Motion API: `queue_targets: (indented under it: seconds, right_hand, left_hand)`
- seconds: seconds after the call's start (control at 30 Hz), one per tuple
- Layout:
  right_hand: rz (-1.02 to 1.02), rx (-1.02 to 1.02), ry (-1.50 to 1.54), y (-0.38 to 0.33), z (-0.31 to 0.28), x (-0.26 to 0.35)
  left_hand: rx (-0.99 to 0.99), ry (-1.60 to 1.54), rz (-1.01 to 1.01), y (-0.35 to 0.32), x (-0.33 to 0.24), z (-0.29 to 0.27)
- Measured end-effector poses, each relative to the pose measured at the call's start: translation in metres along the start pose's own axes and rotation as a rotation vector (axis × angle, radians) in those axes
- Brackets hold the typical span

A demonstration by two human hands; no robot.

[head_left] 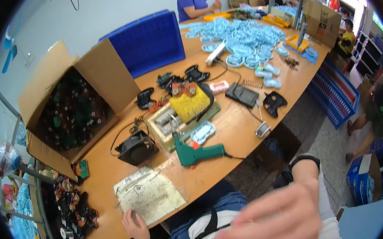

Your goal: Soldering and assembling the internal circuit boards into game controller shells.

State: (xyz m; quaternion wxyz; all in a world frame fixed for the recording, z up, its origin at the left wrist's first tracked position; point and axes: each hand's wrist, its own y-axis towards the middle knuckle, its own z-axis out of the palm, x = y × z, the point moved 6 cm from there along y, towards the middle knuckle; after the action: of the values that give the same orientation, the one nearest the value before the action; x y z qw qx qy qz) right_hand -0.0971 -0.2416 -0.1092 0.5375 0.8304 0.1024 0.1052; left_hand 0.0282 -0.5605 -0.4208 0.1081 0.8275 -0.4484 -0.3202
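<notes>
Left hand [135, 227] resting on crinkled foil sheet [149, 194] at tabletop [229, 130] near edge, fingers loose; sheet likely light, flimsy, tearable, best pinched at edge. Right hand [278, 221] blurring, fingers spread, grasping nothing.

- Left hand [134, 225]: bare, no glove, ring or sleeve visible.
- Right hand [277, 216]: bare, blurred by nearness to the camera.
- Right wrist: black band [305, 159].
- Torso: white garment crossed by a black strap [209, 229].
- Legs: blue denim [217, 206].
</notes>
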Motion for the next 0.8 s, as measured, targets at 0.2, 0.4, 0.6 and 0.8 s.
queue_targets:
  seconds: [0.2,0.4,0.6,0.8]
  right_hand:
    - [-0.024,-0.311,-0.003,0.008,0.014,-0.015]
    - [0.043,0.298,0.012,0.009,0.056,-0.067]
    - [1.011,0.527,-0.223,-0.047,0.057,-0.323]
    - [1.189,0.889,-0.520,-0.211,0.063,-0.520]
  left_hand:
    - [0.028,0.028,-0.010,0.004,0.002,0.001]
    - [0.034,0.089,0.035,-0.003,0.018,0.002]
    - [0.075,0.019,-0.094,0.004,-0.001,-0.006]
    - [0.039,0.079,-0.037,0.025,-0.020,-0.011]
